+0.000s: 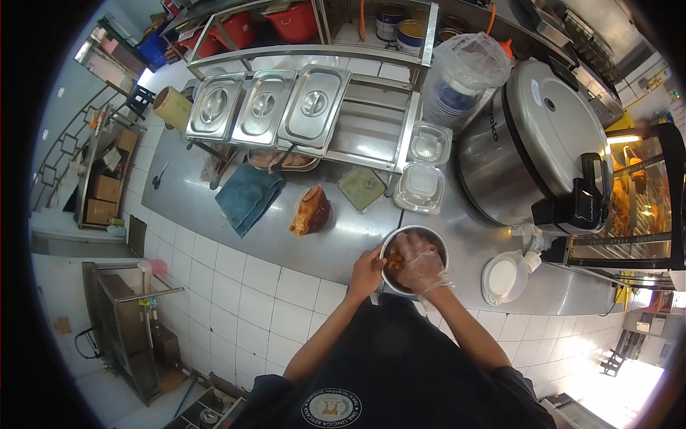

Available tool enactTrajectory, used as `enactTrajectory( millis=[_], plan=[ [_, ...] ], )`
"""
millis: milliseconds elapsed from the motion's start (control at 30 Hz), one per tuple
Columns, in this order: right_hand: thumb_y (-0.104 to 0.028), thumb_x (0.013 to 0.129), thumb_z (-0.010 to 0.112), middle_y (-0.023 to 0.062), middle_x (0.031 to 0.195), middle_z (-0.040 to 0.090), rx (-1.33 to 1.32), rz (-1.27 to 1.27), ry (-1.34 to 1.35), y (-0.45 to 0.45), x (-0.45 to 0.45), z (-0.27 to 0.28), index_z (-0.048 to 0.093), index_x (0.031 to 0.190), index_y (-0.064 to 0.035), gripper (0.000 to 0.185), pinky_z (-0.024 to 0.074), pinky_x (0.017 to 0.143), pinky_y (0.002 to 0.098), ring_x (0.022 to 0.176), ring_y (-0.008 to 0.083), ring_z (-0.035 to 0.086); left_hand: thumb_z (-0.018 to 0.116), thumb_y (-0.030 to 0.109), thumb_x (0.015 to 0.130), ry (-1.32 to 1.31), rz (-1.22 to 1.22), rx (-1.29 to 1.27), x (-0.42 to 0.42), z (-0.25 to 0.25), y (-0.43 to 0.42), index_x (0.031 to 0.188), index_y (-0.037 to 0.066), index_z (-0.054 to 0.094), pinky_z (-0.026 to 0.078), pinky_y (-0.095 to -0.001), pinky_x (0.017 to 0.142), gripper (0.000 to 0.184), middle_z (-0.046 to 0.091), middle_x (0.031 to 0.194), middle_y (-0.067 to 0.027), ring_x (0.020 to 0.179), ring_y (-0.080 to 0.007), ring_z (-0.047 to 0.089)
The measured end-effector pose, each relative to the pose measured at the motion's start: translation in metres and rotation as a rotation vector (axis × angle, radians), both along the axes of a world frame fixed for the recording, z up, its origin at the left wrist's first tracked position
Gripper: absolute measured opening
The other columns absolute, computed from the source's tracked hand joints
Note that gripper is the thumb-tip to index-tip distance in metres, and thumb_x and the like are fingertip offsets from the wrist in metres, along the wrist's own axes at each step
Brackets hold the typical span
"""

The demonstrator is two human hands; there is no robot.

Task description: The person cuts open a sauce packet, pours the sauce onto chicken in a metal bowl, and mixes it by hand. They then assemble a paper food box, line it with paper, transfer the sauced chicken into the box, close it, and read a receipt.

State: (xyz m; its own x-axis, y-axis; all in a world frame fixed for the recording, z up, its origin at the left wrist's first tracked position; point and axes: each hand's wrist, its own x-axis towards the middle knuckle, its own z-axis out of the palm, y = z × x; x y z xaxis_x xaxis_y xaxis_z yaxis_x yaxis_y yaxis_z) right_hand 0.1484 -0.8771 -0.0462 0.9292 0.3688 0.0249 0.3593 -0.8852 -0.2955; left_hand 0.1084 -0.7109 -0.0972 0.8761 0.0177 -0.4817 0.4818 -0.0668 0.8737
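A round metal bowl [444, 247] stands at the near edge of the steel counter, with orange-brown food pieces [393, 260] inside. My left hand [367, 273] is closed on the bowl's left rim, thumb at the edge. In a clear plastic glove, my right hand [420, 263] reaches down into the bowl, its fingers curled into the food and the fingertips hidden. To the left of the bowl lies a plastic bag of reddish-brown sauce [310, 211]. A square tub with a greenish lid [362, 189] sits behind the bowl.
Clear plastic containers [419, 187] and a big rice cooker [532, 143] stand at the right, near a white round lidded tub [502, 277]. Lidded steel pans [312, 106] rest on a rack behind. A teal cloth [249, 197] and scissors [160, 176] lie on the left.
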Motion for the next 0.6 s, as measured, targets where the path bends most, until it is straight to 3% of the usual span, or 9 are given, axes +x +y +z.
enactTrajectory(
  millis=[67,233,333,400,467,533,600],
  plan=[
    [-0.025,0.079,0.071,0.0192,0.115,0.062,-0.087,0.038,-0.013,0.005,-0.002,-0.007,0.059,0.124,-0.01,0.049,0.0527,0.089,0.0511,0.104,0.0425,0.063,0.061,0.007,0.096,-0.007,0.022,-0.006,-0.001,0.005,-0.001,0.137,0.01,0.059,0.058,-0.0243,0.059,0.041,0.052,0.101,-0.0037,0.072,-0.0108,0.06],
    [-0.025,0.077,0.071,0.0222,0.122,0.059,0.085,-0.053,0.503,-0.012,0.013,-0.005,0.06,0.118,-0.0105,0.045,0.0475,0.096,0.0548,0.108,0.0412,0.061,0.062,0.009,0.097,0.108,0.03,-0.099,0.004,0.006,0.002,0.136,0.009,0.06,0.059,-0.0242,0.061,0.04,0.056,0.102,-0.0028,0.074,-0.0101,0.061],
    [-0.025,0.078,0.07,0.0215,0.116,0.058,0.263,0.145,0.22,-0.031,0.012,-0.023,0.061,0.116,-0.0121,0.041,0.0492,0.093,0.0543,0.108,0.041,0.061,0.062,0.01,0.097,0.097,0.032,-0.04,0.003,0.009,0.002,0.137,0.01,0.06,0.059,-0.0242,0.063,0.04,0.058,0.1,-0.0016,0.076,-0.0097,0.062],
    [-0.025,0.081,0.07,0.0212,0.116,0.058,0.051,0.182,-0.002,-0.027,-0.007,-0.011,0.057,0.123,-0.014,0.045,0.0504,0.091,0.0524,0.108,0.0398,0.061,0.062,0.01,0.097,0.085,0.079,-0.06,-0.002,-0.002,-0.002,0.137,0.01,0.06,0.058,-0.0241,0.061,0.04,0.058,0.099,-0.001,0.074,-0.0089,0.061],
    [-0.027,0.084,0.069,0.0215,0.12,0.057,-0.081,0.143,0.019,-0.016,-0.011,-0.008,0.054,0.129,-0.0153,0.049,0.0496,0.093,0.051,0.112,0.04,0.059,0.061,0.01,0.097,0.057,0.039,-0.045,-0.005,-0.008,-0.001,0.137,0.01,0.06,0.058,-0.0242,0.061,0.04,0.058,0.098,-0.0008,0.075,-0.0087,0.061],
    [-0.03,0.085,0.068,0.0224,0.126,0.055,-0.132,0.037,0.287,-0.005,-0.001,-0.024,0.052,0.132,-0.016,0.052,0.0469,0.1,0.0503,0.121,0.0417,0.055,0.061,0.009,0.097,0.062,0.032,-0.046,-0.006,-0.005,-0.002,0.137,0.011,0.06,0.058,-0.0244,0.061,0.04,0.058,0.097,-0.0007,0.074,-0.0087,0.061],
    [-0.032,0.085,0.068,0.0222,0.128,0.055,-0.017,-0.026,0.463,-0.01,0.011,-0.014,0.055,0.13,-0.0152,0.049,0.0458,0.102,0.0503,0.122,0.0417,0.054,0.062,0.009,0.096,0.098,0.059,-0.059,-0.004,0.003,-0.003,0.137,0.011,0.06,0.058,-0.0245,0.061,0.04,0.058,0.097,-0.0008,0.073,-0.0089,0.06]
  ],
)
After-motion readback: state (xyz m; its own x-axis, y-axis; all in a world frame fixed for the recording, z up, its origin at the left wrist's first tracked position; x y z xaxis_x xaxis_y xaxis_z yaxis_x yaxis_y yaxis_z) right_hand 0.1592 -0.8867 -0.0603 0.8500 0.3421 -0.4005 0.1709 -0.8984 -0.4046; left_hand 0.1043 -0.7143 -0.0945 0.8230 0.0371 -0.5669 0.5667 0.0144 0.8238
